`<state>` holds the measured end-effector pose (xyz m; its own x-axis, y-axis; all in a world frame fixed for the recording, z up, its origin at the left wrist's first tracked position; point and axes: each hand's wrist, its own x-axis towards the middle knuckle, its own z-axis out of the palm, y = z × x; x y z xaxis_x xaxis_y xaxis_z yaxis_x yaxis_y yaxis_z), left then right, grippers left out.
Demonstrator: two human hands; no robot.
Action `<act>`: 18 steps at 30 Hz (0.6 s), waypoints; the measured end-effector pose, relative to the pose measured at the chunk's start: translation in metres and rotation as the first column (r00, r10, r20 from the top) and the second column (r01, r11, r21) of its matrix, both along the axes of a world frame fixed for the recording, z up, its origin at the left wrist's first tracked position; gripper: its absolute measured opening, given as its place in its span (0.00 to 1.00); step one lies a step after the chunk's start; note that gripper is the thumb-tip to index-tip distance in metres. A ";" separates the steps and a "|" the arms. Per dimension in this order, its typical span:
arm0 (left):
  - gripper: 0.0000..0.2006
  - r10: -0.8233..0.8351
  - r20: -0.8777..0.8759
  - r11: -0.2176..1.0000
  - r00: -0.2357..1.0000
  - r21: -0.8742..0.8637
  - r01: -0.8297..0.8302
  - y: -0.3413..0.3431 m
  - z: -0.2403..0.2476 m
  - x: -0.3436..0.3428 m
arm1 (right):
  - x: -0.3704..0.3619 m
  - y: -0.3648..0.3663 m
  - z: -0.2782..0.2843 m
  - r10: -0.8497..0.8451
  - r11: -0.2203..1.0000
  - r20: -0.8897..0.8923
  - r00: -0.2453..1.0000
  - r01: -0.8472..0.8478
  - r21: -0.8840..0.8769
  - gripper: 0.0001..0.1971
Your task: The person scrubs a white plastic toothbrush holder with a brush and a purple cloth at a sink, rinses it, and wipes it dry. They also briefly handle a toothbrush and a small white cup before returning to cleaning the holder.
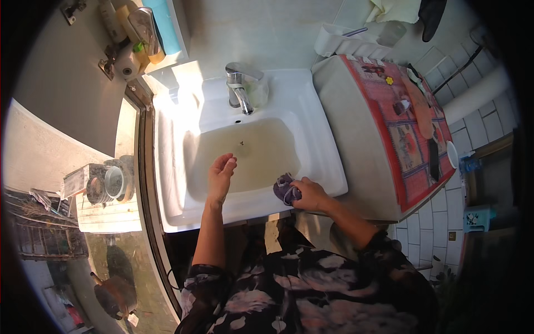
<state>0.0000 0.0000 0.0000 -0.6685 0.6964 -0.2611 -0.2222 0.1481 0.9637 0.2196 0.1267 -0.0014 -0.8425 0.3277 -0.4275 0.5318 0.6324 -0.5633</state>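
A white washbasin (328, 161) holds cloudy, pale greenish water (250, 167). Above the near left part of that water is my left hand (221, 175), its fingers curled in toward the thumb, with nothing showing between them. My right hand (311, 195) grips a bunched, dark purple cloth (286, 190) with lighter edging at the basin's near right rim. Part of the cloth is hidden in that hand. A chrome faucet (238, 89) stands at the back of the basin, and no stream shows under its spout.
On the right, a covered appliance (356, 122) carries a red patterned mat (409, 150) with small items on it. Bottles (161, 25) crowd a shelf at the upper left. A white wall caddy (350, 42) hangs behind. Along the left runs a dark window or door frame (149, 167).
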 end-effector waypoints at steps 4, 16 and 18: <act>0.17 0.114 -0.011 0.990 0.993 0.091 -0.112 -0.018 0.024 -0.006 | -0.077 -0.059 -0.014 0.108 0.984 -0.164 0.981 -0.128 -0.120 0.26; 0.10 0.478 0.046 0.864 0.877 0.154 -0.479 -0.104 0.046 -0.047 | -0.006 0.021 0.020 0.279 0.959 -0.139 0.950 -0.282 -0.001 0.24; 0.09 0.494 0.076 0.850 0.866 0.165 -0.500 -0.106 0.045 -0.046 | -0.027 -0.009 0.007 0.375 0.926 -0.183 0.909 -0.376 0.033 0.24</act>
